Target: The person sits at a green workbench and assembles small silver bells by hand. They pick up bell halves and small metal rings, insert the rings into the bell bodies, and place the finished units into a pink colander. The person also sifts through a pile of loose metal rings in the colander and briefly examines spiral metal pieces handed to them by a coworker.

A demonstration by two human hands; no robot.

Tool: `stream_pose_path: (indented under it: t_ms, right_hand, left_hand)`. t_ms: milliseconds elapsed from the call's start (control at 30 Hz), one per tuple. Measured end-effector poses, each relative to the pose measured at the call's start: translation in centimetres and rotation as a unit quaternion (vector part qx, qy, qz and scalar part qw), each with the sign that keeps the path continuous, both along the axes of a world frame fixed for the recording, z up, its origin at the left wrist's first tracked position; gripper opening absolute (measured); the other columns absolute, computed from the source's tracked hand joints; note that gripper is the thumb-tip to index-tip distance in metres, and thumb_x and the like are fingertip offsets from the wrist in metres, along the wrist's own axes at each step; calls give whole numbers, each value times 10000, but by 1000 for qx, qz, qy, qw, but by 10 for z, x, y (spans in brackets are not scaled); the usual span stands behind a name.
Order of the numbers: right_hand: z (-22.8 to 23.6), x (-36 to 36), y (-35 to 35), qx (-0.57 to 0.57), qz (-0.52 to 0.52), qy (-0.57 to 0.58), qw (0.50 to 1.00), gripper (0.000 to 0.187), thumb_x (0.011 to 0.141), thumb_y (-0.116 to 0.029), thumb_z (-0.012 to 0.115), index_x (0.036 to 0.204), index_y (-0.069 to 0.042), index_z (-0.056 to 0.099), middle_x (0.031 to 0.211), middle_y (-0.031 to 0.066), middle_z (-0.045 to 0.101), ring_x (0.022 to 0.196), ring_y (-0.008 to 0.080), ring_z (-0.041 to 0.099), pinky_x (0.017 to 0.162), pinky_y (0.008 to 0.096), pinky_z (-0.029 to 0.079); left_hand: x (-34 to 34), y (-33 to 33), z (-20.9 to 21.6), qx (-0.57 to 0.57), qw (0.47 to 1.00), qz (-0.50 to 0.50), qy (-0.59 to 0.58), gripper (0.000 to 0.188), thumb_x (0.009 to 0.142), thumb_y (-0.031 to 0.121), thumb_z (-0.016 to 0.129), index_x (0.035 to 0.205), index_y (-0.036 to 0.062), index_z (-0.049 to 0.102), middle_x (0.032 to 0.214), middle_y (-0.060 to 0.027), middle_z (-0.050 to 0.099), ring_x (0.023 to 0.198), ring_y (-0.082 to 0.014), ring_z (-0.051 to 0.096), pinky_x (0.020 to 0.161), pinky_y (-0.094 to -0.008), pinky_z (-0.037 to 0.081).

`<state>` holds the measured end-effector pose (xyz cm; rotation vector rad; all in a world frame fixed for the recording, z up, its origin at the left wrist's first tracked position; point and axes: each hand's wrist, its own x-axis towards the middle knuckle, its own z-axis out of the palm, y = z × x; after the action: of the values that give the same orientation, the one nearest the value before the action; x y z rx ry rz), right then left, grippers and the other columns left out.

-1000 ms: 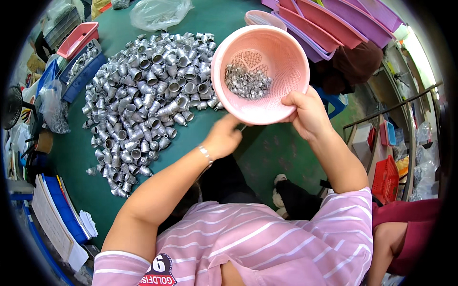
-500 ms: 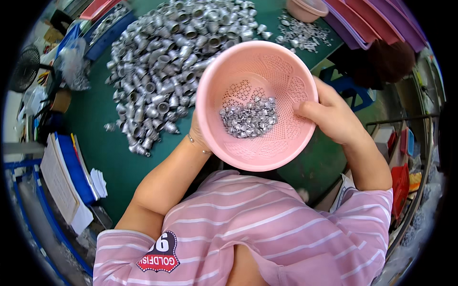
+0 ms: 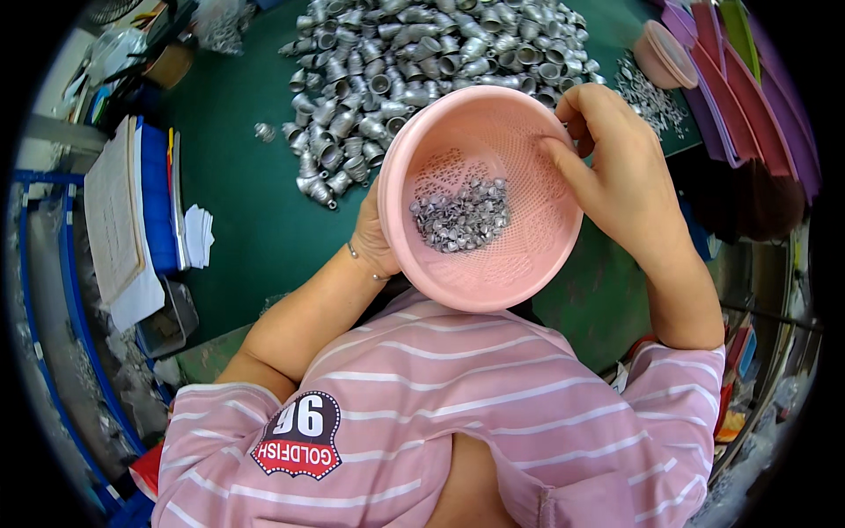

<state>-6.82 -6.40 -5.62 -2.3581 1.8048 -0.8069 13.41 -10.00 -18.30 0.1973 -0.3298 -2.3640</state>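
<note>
Holding step: left hand grasps basket of metal bits, right hand at rim, grip unclear; next move likely needs steadiness.

The right hand has shifted higher along the pink basket.

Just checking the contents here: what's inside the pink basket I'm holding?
Inside the pink basket lies a heap of small silvery pieces, with bare perforated wall showing beside it. The pieces beneath the top layer, and the basket's bottom under them, are covered.
</note>
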Motion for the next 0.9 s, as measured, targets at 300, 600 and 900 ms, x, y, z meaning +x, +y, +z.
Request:
stream_pose_path:
  t_ms: [300, 600, 900]
  right_hand:
    - [20, 46, -16, 44, 55, -51, 996, 253, 731, -64, 664, 932, -14, 519, 758, 155, 542, 706, 335, 564, 643, 401, 457]
    - [5, 54, -25, -32, 88, 70, 993, 232, 702, -26, 671, 877, -36, 518, 760, 112, 519, 707, 321, 556, 589, 396, 456]
    - [11, 62, -25, -25, 128, 6, 991, 192, 742, 2, 627, 906, -5, 526, 786, 150, 550, 707, 337, 558, 591, 389, 447]
  left_hand:
    - [28, 3, 3, -40, 996, 73, -19, 485, 961, 345, 394, 1353, 59, 377, 1314, -131, 474, 1178, -237, 497, 997, -374, 436]
    - [33, 6, -18, -13, 999, 37, -18, 681, 831, 430, 598, 1365, 71, 375, 1313, -150, 477, 1209, -264, 473, 1060, -444, 347]
    - [58, 17, -29, 60, 998, 13, -24, 633, 820, 439, 616, 1314, 82, 445, 1270, -130, 518, 1175, -249, 497, 1047, -436, 362]
